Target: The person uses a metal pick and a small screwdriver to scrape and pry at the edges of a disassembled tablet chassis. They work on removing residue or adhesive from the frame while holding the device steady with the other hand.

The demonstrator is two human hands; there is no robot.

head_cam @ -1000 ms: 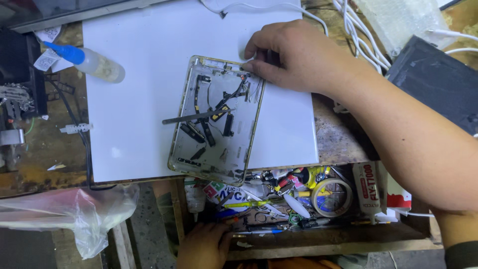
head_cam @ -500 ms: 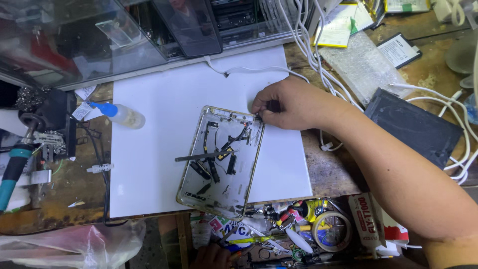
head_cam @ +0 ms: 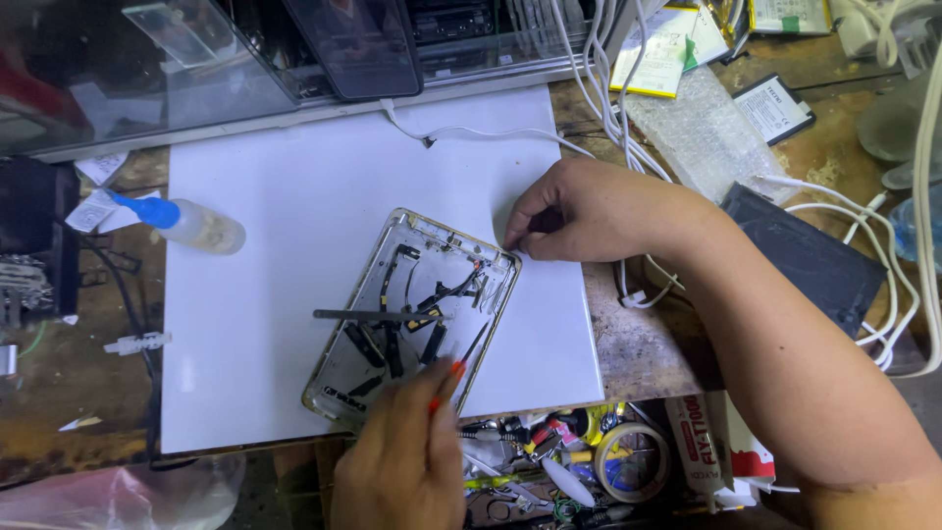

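Note:
An opened metal device back shell [head_cam: 412, 319] with black ribbon cables inside lies tilted on a white mat [head_cam: 294, 245]. My right hand [head_cam: 589, 211] rests on the mat with its fingertips on the shell's upper right corner. At the shell's near edge my left hand [head_cam: 402, 456] holds a thin tool with a red-orange handle [head_cam: 446, 381], tip aimed into the shell. A dark thin tool [head_cam: 378, 315] lies across the shell.
A small bottle with a blue cap [head_cam: 186, 224] lies at the mat's left edge. White cables [head_cam: 608, 108] and a dark flat slab [head_cam: 814, 260] sit to the right. An open drawer [head_cam: 589, 456] below holds tape, tubes and small tools. A phone [head_cam: 358, 44] leans at the back.
My left hand has come up from the drawer with the red-handled tool to the shell's near edge. The camera view has tilted; my right hand stays at the shell's corner.

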